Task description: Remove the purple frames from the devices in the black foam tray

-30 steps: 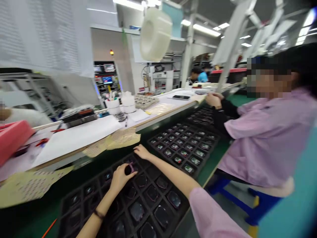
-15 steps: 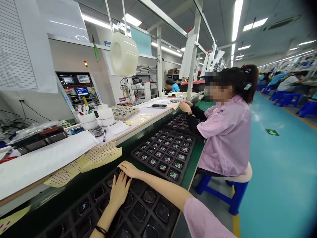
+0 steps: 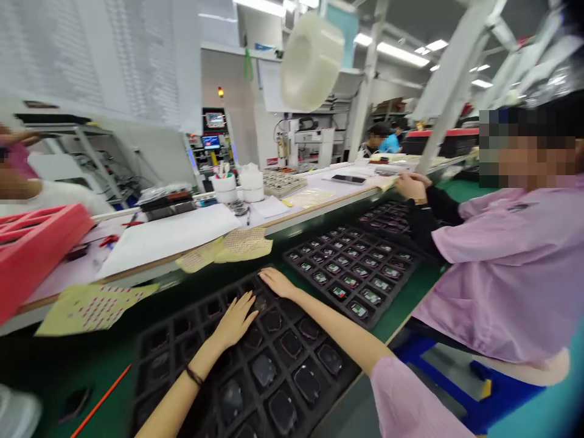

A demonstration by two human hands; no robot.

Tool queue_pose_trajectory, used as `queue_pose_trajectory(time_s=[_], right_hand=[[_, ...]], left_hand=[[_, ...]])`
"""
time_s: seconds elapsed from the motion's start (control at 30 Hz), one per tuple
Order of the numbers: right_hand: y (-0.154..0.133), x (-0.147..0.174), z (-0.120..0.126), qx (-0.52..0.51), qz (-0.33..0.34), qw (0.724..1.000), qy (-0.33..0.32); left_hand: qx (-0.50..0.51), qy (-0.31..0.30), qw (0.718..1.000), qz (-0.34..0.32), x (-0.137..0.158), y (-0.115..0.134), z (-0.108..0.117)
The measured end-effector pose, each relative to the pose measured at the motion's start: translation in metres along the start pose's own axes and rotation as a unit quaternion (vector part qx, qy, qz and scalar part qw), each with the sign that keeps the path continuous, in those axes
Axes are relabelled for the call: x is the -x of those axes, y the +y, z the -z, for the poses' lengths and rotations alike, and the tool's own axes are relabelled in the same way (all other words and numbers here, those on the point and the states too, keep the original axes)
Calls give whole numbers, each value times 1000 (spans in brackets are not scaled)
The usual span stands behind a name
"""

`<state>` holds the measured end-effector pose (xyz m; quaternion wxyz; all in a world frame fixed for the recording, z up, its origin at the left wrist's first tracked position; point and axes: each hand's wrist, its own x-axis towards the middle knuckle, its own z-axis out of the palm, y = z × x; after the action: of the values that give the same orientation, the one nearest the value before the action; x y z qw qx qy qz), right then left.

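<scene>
The left hand (image 3: 235, 319) lies splayed, apparently gripping nothing, over the six-o'clock tray (image 3: 289, 312), whose cells likely keep devices (image 3: 264, 369) apart; the right hand (image 3: 277, 283), grip unclear, perhaps steadies its one-o'clock corner.

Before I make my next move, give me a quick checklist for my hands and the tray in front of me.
1. Left hand free: ok, fingers spread over the near tray, no item visible in it.
2. Right hand grip on the tray: cannot tell, fingertips are at its far edge, but contact is unclear.
3. Dark item put away in a tray: not ok, it lies on the green table.
4. Orange stick apart from the tray: cannot tell, its upper end is right by the tray's side.
5. Co-worker's hands away from yours: ok, well apart.
</scene>
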<state>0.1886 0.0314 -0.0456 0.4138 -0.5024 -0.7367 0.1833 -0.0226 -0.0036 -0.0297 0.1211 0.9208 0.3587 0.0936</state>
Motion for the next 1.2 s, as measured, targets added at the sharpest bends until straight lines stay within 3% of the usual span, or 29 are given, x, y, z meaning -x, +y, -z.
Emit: queue_pose_trajectory(time_s=[0.17, 0.3, 0.53, 0.63, 0.77, 0.97, 1.07, 1.2], right_hand=[[-6, 11, -9, -50, -6, 999, 3], [-15, 24, -16, -49, -4, 999, 0], [-31, 32, -20, -13, 37, 999, -10], [-30, 31, -13, -11, 30, 999, 26], [-17, 28, 0, -19, -13, 992, 121], [1, 26, 3, -63, -64, 979, 185], [2, 26, 2, -82, -72, 976, 188], [0, 27, 1, -98, -74, 976, 180]], left_hand=[[36, 52, 997, 39, 21, -2, 17], [23, 55, 995, 79, 39, -10, 27], [-3, 59, 992, 108, 45, -3, 21], [-4, 66, 991, 117, 30, 0, 16], [23, 69, 993, 96, 16, -3, 17], [75, 105, 987, 94, 39, -25, 46], [69, 85, 990, 90, 62, -34, 61], [44, 14, 996, 76, 80, -35, 62]])
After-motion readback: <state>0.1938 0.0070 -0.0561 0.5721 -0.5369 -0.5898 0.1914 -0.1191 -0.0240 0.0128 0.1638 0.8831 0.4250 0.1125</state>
